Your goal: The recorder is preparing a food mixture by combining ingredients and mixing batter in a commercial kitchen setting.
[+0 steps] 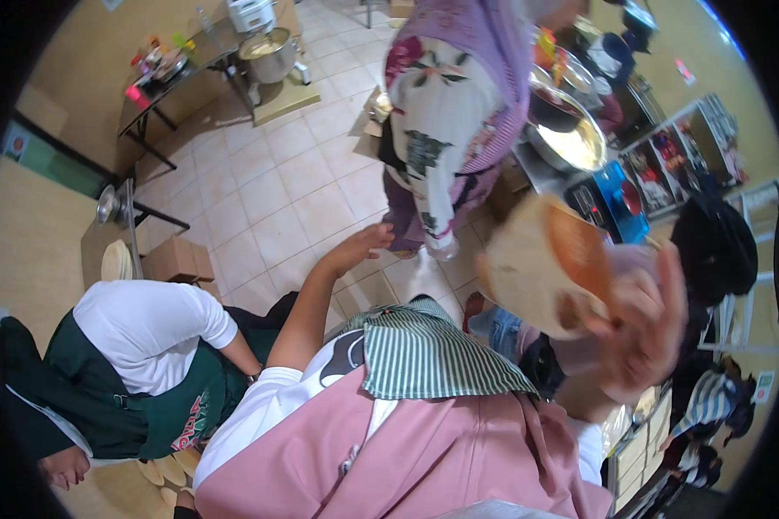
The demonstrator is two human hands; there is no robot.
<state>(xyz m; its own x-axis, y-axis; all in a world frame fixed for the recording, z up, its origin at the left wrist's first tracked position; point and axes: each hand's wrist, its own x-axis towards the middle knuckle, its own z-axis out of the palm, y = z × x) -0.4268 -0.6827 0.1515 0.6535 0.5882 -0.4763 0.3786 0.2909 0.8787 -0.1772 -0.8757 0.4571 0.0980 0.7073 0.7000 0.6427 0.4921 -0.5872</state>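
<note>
My right hand (645, 333) is raised on the right, blurred by motion. Its fingers hold a round, pale tan, bowl-like thing (524, 264) with an orange-brown side; its exact kind is too smeared to tell. My left hand (363, 248) reaches forward with the fingers stretched out and nothing in them. It hovers over the tiled floor, close to a person (454, 112) in a floral top and purple headscarf. A green-and-white striped cloth (441, 355) lies over the front of my pink apron (407, 450).
Another person (147, 337) in a dark green apron bends at my left. Back right, a large metal bowl (571, 143) stands near a blue stove (621, 203). A mixer bowl (267, 56) sits at the back left. Cardboard boxes (177, 259) and a side table (104, 233) stand left.
</note>
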